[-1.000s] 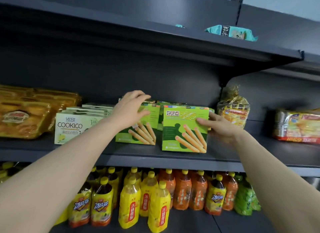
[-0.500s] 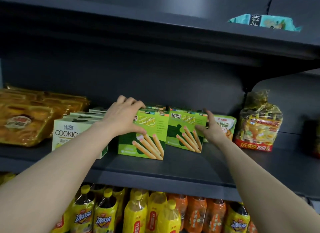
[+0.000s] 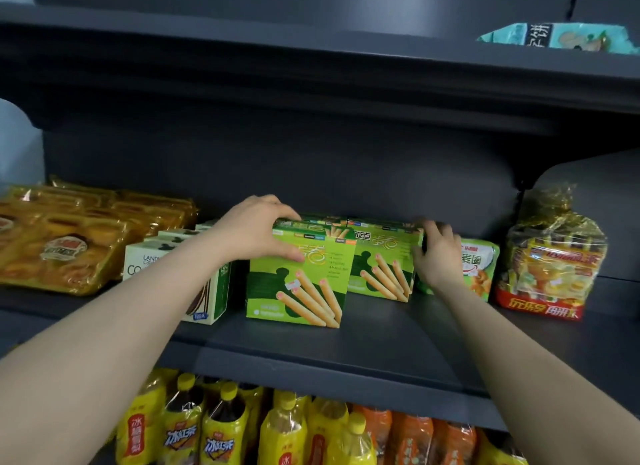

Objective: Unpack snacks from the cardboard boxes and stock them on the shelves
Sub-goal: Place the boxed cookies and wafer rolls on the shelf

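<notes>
The left hand (image 3: 254, 231) clamps the near green box (image 3: 299, 284) and the right hand (image 3: 437, 253) grips the far box (image 3: 382, 260), apparently squaring both on the shelf (image 3: 346, 347).

The scene is being viewed from one head-worn camera, facing forward and slightly downward, close to the middle shelf (image 3: 346, 347); both forearms are being seen reaching in from below

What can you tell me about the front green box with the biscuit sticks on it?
The front green cardboard snack box stands upright on the dark grey metal shelf, its face printed with tan biscuit sticks and pale lettering. The left hand grips its top edge. A matching green box sits just behind to its right.
</notes>
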Demonstrator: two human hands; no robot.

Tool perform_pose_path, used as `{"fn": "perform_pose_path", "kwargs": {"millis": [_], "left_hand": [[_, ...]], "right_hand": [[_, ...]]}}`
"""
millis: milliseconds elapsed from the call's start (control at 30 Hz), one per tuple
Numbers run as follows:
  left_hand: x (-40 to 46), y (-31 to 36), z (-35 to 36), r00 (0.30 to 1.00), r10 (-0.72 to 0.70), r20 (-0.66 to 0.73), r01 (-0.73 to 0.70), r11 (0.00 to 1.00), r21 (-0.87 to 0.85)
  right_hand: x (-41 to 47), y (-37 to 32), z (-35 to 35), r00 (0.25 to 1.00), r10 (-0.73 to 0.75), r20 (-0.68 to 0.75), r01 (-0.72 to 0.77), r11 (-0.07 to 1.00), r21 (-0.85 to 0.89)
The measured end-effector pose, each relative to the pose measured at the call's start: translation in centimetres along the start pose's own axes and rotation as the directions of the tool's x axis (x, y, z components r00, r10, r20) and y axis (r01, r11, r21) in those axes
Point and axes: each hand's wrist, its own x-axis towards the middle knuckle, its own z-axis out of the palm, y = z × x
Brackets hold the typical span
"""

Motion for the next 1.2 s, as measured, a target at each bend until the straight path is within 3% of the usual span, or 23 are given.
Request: {"fn": "perform_pose_path", "kwargs": {"millis": [67,133,200,267,367,467,567,700,867,1033,1200], "left_hand": [[0.0,0.7,-0.6,1.000,-0.001,-0.021,-0.002,0.991,-0.135],[0.4,2.1,-0.9,0.999,0.018,-0.034,-0.025,0.980,-0.199],[1.1,4.0,-0.7,0.997,0.046,-0.066,-0.060,0.971,-0.230],[1.8,5.7,-0.3,0.992,0.059,-0.111,-0.089,0.952,-0.291],[2.3,6.6,0.5,0.992,0.076,-0.098,-0.100,0.956,-0.276],[1.9,4.4,1.3,0.998,0.011,-0.068,-0.014,0.999,-0.036],[0.9,1.9,2.6,0.998,-0.063,-0.013,0.064,0.981,0.185],[0.8,1.1,4.2,0.995,-0.070,-0.072,0.082,0.981,0.178],[1.2,0.8,5.3,0.981,-0.052,-0.185,0.090,0.975,0.202],[1.4,0.7,5.9,0.971,-0.046,-0.233,0.100,0.969,0.224],[1.4,0.8,6.1,0.962,-0.044,-0.268,0.107,0.969,0.224]], "right_hand": [[-0.1,-0.9,-2.7,0.992,-0.022,0.126,-0.019,0.949,0.316],[-0.7,-2.3,-5.6,0.923,-0.078,0.377,-0.178,0.782,0.598],[-1.3,-3.3,-7.3,0.820,-0.165,0.548,-0.262,0.743,0.616],[-1.8,-3.6,-7.6,0.768,-0.207,0.607,-0.257,0.768,0.587],[-2.2,-2.2,-8.1,0.798,-0.150,0.584,-0.300,0.741,0.601],[-2.2,1.2,-9.2,0.820,-0.034,0.572,-0.374,0.725,0.578],[-1.9,3.5,-8.6,0.854,0.090,0.513,-0.378,0.785,0.491],[-1.8,2.8,-5.1,0.885,0.129,0.448,-0.347,0.824,0.448],[-2.1,1.4,-0.8,0.960,0.089,0.266,-0.177,0.927,0.331],[-1.9,1.1,0.8,0.977,0.132,0.165,-0.171,0.952,0.255],[-2.1,1.4,0.9,0.994,0.045,0.103,-0.063,0.981,0.185]]}}
